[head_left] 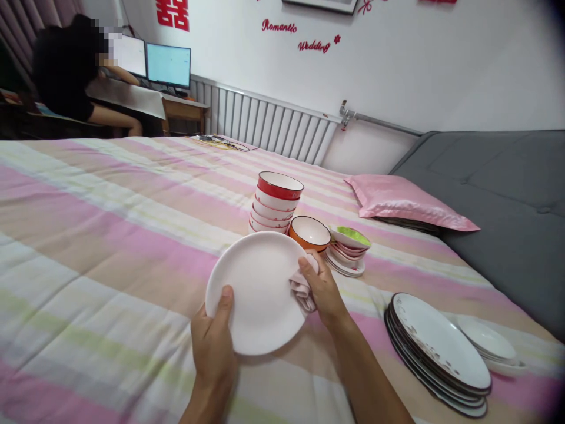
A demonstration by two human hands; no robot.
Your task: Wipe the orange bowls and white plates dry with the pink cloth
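Note:
A plain white plate (pixel 262 288) is held up over the bed, tilted toward me. My left hand (pixel 215 335) grips its lower left edge, thumb on the face and fingers behind. My right hand (pixel 324 288) is closed on a folded pale pink cloth (pixel 303 290), which it presses against the plate's right rim. Just behind the plate stands a stack of red and white bowls (pixel 278 203). Beside the stack are an orange bowl (pixel 310 232) and a pile of small dishes (pixel 348 247) with a green-lined one on top.
Stacked oval plates (pixel 441 341) and small white dishes (pixel 488 338) lie at the right on the striped bedsheet (pixel 110 265). A pink pillow (pixel 406 203) rests near the grey headboard (pixel 494 194). Cables (pixel 223 142) lie at the far edge. Another person (pixel 66 65) sits at a desk with monitors.

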